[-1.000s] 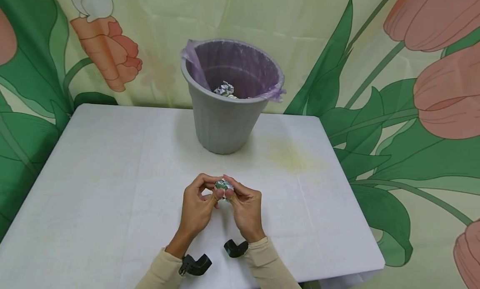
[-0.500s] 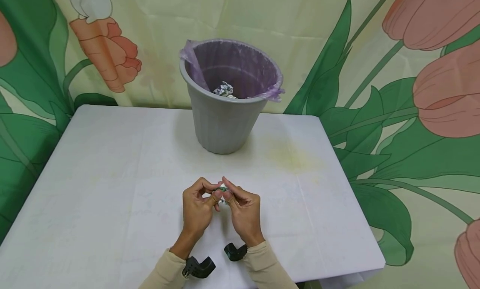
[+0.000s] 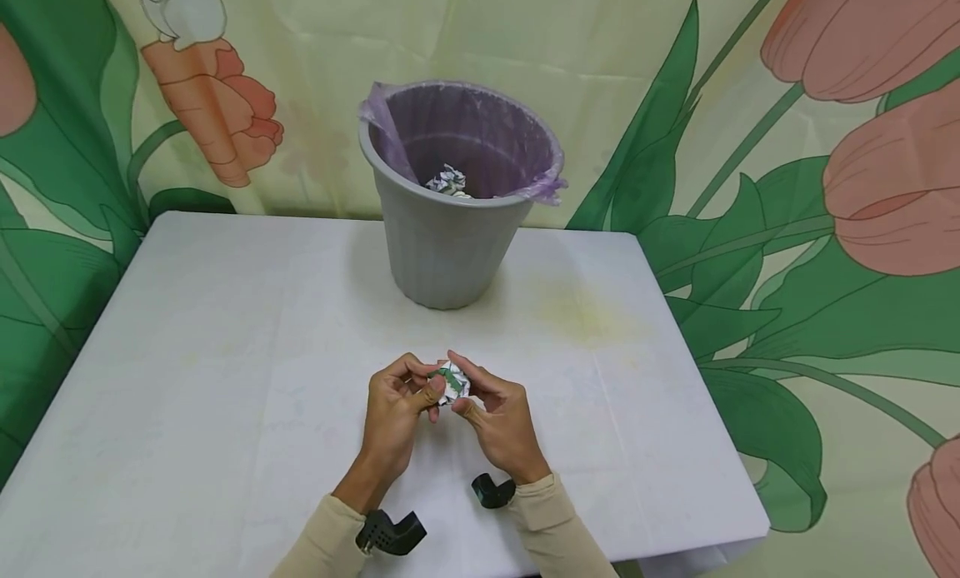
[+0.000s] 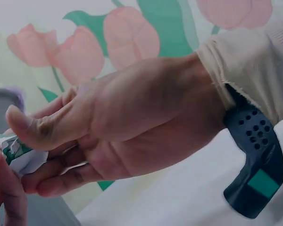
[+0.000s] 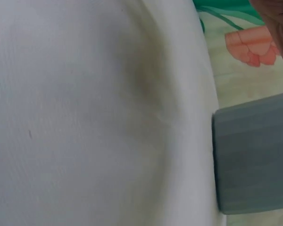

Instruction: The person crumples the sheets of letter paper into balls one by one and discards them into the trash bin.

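A small crumpled wrapper [image 3: 455,381], white and green, is between the two hands above the front middle of the table. My left hand [image 3: 392,416] pinches it between thumb and fingers, as the left wrist view of the wrapper [image 4: 20,155] also shows. From the other side, my right hand [image 3: 504,420] holds it, fingers along the top and thumb at its lower edge. Fingertips of the right hand [image 4: 7,186] reach in at the left of that view. The right wrist view catches only part of a hand [image 5: 280,26] in its upper corner.
A grey bin [image 3: 450,253] with a purple liner [image 3: 495,128] stands at the table's back edge. Inside it lies crumpled foil-like wrapping [image 3: 447,181]. White cloth covers the table [image 3: 187,378]. Behind hangs a flower-printed backdrop [image 3: 315,103].
The wrapper has been turned and squeezed between the hands, and more of it shows now. My right wrist has swung slightly right, its thumb lower and farther from the left thumb.
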